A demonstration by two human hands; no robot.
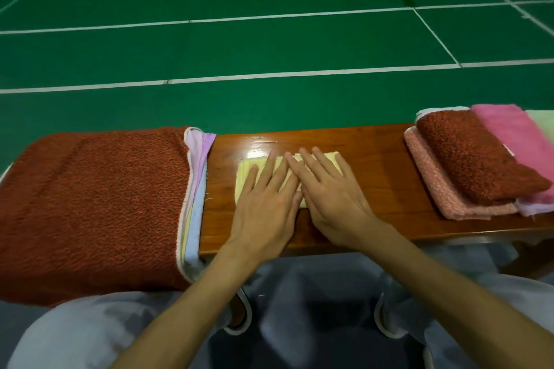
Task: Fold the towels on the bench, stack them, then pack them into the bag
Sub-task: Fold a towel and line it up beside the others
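Observation:
A folded pale yellow towel (247,172) lies flat in the middle of the wooden bench (374,159). My left hand (266,204) and my right hand (332,192) both press on it side by side, fingers straight and spread. At the left, a pile of unfolded towels (96,204) drapes over the bench, a red-orange one on top, with lilac, blue and yellow edges showing under it. At the right stands a stack of folded towels (473,159): dark red on a salmon one, with pink and pale green ones behind. No bag is in view.
Beyond the bench stretches a green sports court floor (269,48) with white lines. My knees in grey-blue shorts (314,293) sit close against the bench's near edge. Bare wood shows between the yellow towel and each pile.

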